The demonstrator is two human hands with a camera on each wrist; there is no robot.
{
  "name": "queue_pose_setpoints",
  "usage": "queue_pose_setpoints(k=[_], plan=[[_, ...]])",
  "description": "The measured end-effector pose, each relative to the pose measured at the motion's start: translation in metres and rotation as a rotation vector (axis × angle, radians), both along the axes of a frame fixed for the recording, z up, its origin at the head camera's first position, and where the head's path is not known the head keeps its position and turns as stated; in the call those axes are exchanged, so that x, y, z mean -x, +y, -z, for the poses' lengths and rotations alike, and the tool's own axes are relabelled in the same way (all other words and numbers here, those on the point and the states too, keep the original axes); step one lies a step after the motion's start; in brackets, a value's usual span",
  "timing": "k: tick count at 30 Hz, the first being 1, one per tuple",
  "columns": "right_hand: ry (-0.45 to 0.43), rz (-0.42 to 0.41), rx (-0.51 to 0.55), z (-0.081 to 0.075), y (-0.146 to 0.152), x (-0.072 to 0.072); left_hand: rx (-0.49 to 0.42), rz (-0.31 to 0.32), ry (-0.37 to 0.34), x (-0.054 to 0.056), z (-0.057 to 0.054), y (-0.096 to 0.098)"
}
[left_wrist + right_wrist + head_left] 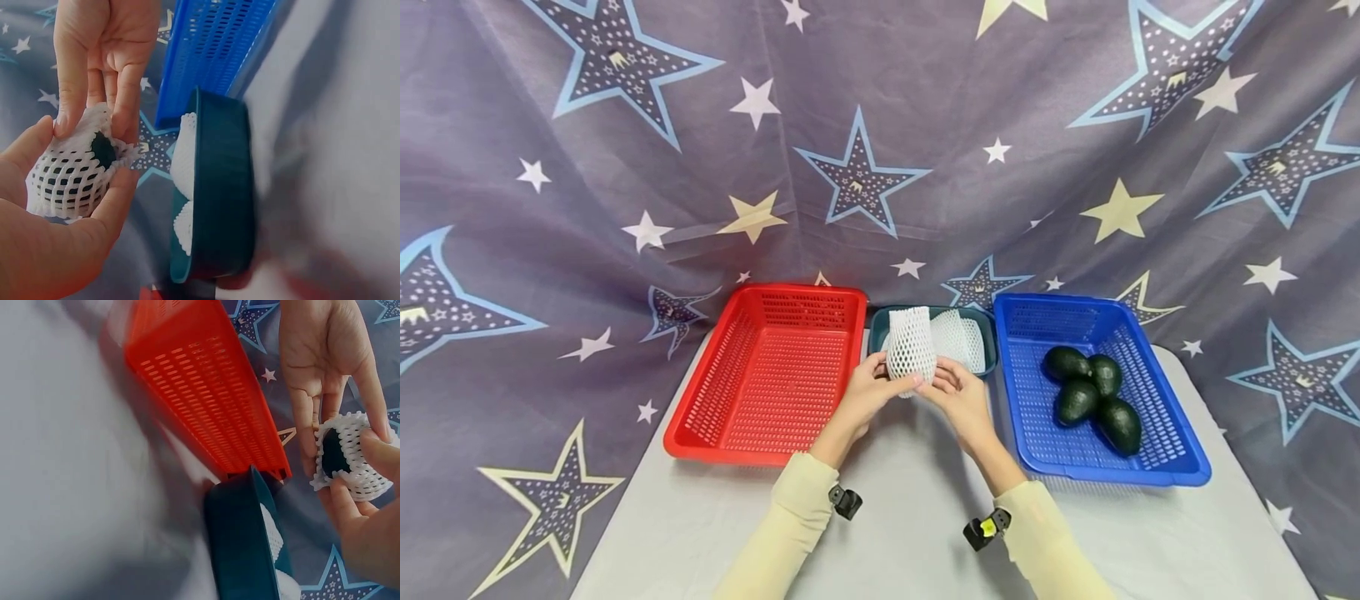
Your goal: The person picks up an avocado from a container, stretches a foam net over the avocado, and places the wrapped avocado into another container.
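Note:
A white foam net sleeve (912,342) is held up between both hands, above the near edge of a dark green basket. Through its open end, a dark green avocado (102,150) shows inside in the left wrist view, and the avocado (335,453) also appears in the right wrist view. The left hand (863,396) grips the sleeve from the left, thumb on its near side. From the right, the right hand (961,404) pinches the sleeve near its lower end. More flat white foam net sleeves (955,337) lie in the dark green basket (989,342).
To the left stands a red plastic basket (760,457) with nothing seen in it. On the right, a blue plastic basket (1105,473) holds several avocados (1078,402). All three baskets stand on a white-covered table (895,517), with a star-patterned curtain (700,167) behind.

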State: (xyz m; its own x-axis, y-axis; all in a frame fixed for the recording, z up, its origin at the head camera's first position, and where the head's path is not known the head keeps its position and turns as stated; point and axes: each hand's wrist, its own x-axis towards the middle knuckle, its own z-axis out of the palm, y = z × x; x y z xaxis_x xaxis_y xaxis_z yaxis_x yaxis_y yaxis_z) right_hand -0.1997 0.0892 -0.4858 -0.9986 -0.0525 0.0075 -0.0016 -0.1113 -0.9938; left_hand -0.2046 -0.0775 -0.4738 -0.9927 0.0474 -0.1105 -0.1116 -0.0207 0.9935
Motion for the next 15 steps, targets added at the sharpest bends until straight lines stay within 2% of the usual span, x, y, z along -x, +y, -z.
queue_pose_setpoints(k=[7,15], plan=[[0.007,-0.022,-0.002,-0.007,-0.008,0.004,0.029,-0.002,-0.003,0.006,-0.007,-0.008],[0.029,-0.101,-0.051,-0.021,-0.022,0.008,-0.019,0.011,-0.001,0.014,-0.017,-0.023]])
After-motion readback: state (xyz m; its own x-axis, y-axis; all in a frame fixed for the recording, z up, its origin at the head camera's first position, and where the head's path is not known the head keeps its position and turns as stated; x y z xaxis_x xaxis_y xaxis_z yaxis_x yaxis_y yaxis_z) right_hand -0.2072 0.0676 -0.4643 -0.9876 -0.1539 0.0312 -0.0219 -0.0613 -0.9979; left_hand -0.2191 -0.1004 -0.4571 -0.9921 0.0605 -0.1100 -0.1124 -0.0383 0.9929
